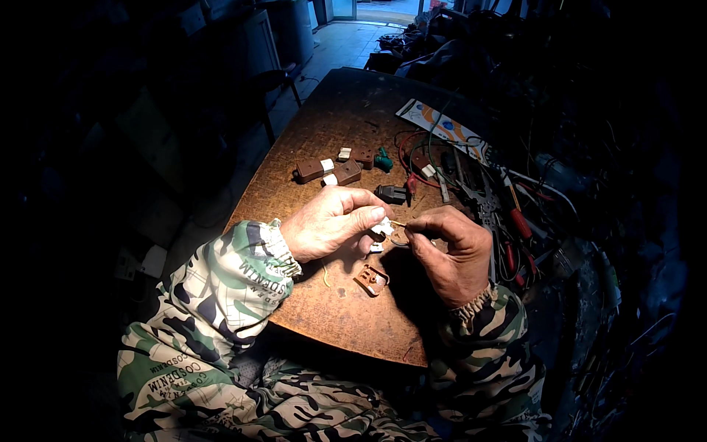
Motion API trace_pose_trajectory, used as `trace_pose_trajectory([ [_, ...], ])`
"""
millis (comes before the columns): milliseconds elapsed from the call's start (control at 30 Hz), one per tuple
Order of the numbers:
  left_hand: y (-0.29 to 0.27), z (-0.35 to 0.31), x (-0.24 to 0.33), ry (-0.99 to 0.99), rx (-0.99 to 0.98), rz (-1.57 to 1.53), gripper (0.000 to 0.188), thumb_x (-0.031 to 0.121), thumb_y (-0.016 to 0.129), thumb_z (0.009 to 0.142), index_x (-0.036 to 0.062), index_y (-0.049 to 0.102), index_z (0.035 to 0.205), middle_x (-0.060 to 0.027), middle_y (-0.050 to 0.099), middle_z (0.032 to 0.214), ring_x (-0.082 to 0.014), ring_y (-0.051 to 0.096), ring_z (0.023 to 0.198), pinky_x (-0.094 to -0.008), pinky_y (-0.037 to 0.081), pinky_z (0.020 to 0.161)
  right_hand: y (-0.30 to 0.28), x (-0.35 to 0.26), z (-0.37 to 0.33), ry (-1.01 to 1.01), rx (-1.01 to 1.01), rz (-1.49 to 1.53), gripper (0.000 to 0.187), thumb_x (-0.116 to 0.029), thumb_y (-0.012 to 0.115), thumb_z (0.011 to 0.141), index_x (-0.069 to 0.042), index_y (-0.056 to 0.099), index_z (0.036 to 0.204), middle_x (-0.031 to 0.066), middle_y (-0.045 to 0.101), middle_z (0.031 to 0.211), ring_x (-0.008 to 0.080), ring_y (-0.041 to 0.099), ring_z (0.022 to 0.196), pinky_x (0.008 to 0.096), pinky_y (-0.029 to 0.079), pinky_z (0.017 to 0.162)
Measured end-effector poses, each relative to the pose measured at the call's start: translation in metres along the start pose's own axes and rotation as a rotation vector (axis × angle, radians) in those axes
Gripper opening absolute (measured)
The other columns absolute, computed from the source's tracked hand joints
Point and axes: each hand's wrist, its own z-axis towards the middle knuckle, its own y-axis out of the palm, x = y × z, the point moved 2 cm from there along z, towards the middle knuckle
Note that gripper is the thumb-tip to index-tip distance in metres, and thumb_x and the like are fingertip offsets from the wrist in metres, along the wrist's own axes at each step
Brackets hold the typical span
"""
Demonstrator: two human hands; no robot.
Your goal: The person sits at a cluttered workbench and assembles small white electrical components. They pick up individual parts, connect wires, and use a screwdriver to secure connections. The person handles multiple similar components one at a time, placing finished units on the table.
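My left hand (331,221) is closed, pinching a small white plastic part (384,227) between thumb and fingers. Facing it, the fingertips of my right hand (453,252) are pressed together on a thin yellowish piece (398,223), like a wire or strip, whose far end meets the white part. Whether the two are joined cannot be made out. Below the hands an open brown plug shell (372,281) lies on the wooden table (309,302). Another small white piece (376,248) shows just under my left fingers. A short yellow wire scrap (326,277) lies near my left wrist.
Beyond my hands lie several brown plugs (343,174) with white ends, a black plug (391,194), a green connector (383,160) and a red clip (412,185). Red-handled tools (520,223), pliers and tangled wires crowd the right side. A printed card strip (442,130) lies behind them.
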Motion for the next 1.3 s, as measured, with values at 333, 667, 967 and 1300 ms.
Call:
trace_pose_trajectory([
  [333, 0.007, -0.001, 0.007, -0.027, -0.017, -0.034, 0.033, 0.024, 0.06, 0.104, -0.0042, 0.063, 0.122, -0.0045, 0.069, 0.094, -0.0084, 0.065, 0.074, -0.0226, 0.055, 0.065, -0.006, -0.005, 0.002, -0.04, -0.007, -0.069, 0.013, 0.006, 0.071, 0.079, 0.002, 0.073, 0.091, 0.011, 0.071, 0.087, 0.0192, 0.071, 0.08, 0.0277, 0.056, 0.071],
  [667, 0.005, -0.005, 0.003, -0.048, 0.022, -0.066, 0.03, 0.019, 0.058, 0.105, -0.0051, 0.063, 0.123, -0.0054, 0.069, 0.094, -0.0092, 0.066, 0.075, -0.023, 0.055, 0.066, 0.003, -0.007, 0.001, -0.155, -0.015, -0.216, 0.019, 0.007, 0.074, 0.075, 0.0, 0.071, 0.092, 0.0113, 0.069, 0.087, 0.0246, 0.071, 0.078, 0.031, 0.055, 0.068],
  [967, 0.013, 0.002, 0.012, -0.056, -0.053, 0.01, 0.03, 0.015, 0.058, 0.104, -0.0075, 0.06, 0.125, -0.0083, 0.069, 0.097, -0.0129, 0.068, 0.081, -0.028, 0.06, 0.073, 0.0, -0.005, 0.0, -0.225, -0.04, -0.308, 0.021, 0.007, 0.075, 0.074, -0.001, 0.07, 0.094, 0.0115, 0.069, 0.088, 0.0269, 0.07, 0.081, 0.0344, 0.056, 0.069],
  [1300, 0.006, -0.002, 0.008, 0.005, -0.006, -0.133, 0.032, 0.015, 0.058, 0.104, -0.0076, 0.057, 0.127, -0.0105, 0.069, 0.102, -0.0143, 0.07, 0.087, -0.0253, 0.059, 0.078, -0.003, 0.001, 0.002, 0.446, -0.022, 0.317, 0.027, -0.006, 0.07, 0.091, 0.009, 0.066, 0.112, 0.0111, 0.071, 0.096, 0.0126, 0.067, 0.085, 0.0262, 0.055, 0.075],
])
